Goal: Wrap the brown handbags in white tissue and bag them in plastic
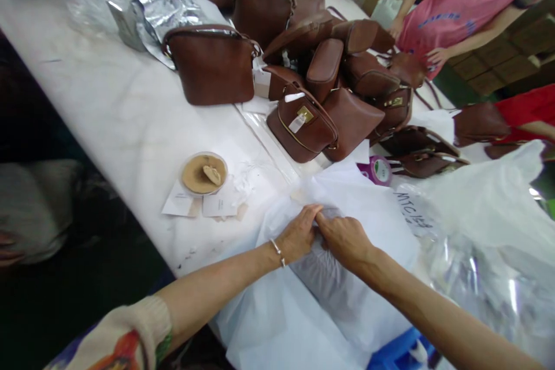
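Observation:
My left hand (299,236), with a thin bracelet at the wrist, pinches the top of a white cloth bag (347,277) lying at the near edge of the white table (121,121). My right hand (344,238) meets it from the right, fingers closed on the same fold of the bag. Both hands touch at the fingertips. What is inside the bag is hidden.
A heap of brown leather handbags (312,121) lies just beyond my hands, one bigger bag (212,63) standing apart. A round dish of tan paste (203,173) sits on paper slips to the left. Clear plastic bags (485,231) lie right. A person in pink (463,6) stands far right.

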Demonstrator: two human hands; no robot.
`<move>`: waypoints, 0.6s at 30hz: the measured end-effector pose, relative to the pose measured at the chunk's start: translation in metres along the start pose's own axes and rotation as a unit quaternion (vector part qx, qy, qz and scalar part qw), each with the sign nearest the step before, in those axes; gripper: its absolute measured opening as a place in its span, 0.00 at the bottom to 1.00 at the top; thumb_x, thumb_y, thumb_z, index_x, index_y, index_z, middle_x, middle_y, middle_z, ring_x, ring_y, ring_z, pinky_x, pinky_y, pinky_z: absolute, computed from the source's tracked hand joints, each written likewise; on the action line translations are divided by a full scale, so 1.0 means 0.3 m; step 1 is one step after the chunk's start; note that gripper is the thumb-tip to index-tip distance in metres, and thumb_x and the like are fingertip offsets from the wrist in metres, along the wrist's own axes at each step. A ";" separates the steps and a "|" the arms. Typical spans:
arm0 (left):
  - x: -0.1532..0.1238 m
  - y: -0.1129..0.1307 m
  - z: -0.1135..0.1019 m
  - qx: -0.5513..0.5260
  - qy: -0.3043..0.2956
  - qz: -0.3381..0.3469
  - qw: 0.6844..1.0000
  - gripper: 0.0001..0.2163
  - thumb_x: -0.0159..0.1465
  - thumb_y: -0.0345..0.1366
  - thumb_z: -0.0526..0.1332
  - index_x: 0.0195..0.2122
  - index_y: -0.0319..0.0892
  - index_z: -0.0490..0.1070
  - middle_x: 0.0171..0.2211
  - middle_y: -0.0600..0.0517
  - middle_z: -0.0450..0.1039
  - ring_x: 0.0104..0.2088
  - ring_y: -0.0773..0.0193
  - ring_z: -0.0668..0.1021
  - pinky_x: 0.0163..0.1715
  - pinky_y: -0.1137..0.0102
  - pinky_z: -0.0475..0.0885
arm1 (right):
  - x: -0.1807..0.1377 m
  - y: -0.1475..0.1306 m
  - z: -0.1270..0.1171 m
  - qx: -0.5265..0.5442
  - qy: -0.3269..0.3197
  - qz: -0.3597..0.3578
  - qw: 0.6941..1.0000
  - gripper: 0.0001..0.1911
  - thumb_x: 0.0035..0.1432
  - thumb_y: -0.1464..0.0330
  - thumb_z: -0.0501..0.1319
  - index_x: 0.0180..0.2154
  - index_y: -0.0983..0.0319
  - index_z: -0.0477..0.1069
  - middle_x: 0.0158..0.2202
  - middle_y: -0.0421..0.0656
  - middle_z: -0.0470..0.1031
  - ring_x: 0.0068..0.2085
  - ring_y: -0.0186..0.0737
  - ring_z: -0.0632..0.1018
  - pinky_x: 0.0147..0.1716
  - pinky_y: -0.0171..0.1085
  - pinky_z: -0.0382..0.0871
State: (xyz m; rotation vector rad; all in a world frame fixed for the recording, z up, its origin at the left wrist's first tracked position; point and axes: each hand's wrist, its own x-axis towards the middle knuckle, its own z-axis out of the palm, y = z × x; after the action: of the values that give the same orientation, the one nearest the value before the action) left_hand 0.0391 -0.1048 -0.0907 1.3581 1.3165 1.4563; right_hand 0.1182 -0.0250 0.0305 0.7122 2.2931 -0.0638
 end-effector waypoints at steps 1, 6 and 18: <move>-0.001 -0.001 0.001 -0.004 0.005 -0.001 1.000 0.31 0.56 0.19 0.50 0.62 0.40 0.54 0.59 0.41 0.63 0.61 0.54 0.66 0.64 0.51 0.63 | -0.001 -0.006 -0.008 -0.015 0.005 -0.005 1.000 0.23 0.57 0.78 0.61 0.54 0.66 0.65 0.43 0.53 0.78 0.38 0.50 0.81 0.31 0.39 0.68; -0.007 -0.003 0.003 -0.016 0.003 0.004 1.000 0.32 0.56 0.18 0.51 0.63 0.41 0.53 0.60 0.42 0.62 0.62 0.54 0.65 0.64 0.50 0.62 | 0.002 0.029 -0.017 -0.087 0.099 -0.033 0.991 0.26 0.46 0.65 0.75 0.46 0.63 0.71 0.43 0.51 0.75 0.42 0.53 0.77 0.35 0.44 0.71; -0.010 -0.002 0.001 -0.004 -0.007 -0.020 1.000 0.35 0.55 0.17 0.50 0.65 0.46 0.52 0.63 0.44 0.58 0.64 0.54 0.63 0.64 0.51 0.63 | 0.036 0.335 0.256 0.393 0.249 0.009 0.885 0.38 0.65 0.44 0.47 0.66 0.61 0.53 0.66 0.56 0.59 0.65 0.52 0.63 0.61 0.54 0.61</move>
State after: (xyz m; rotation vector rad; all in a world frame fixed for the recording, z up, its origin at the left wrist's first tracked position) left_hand 0.0399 -0.1075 -0.0921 1.3255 1.3209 1.4218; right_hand 0.2114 0.0463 -0.0176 1.2675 2.7365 -0.9483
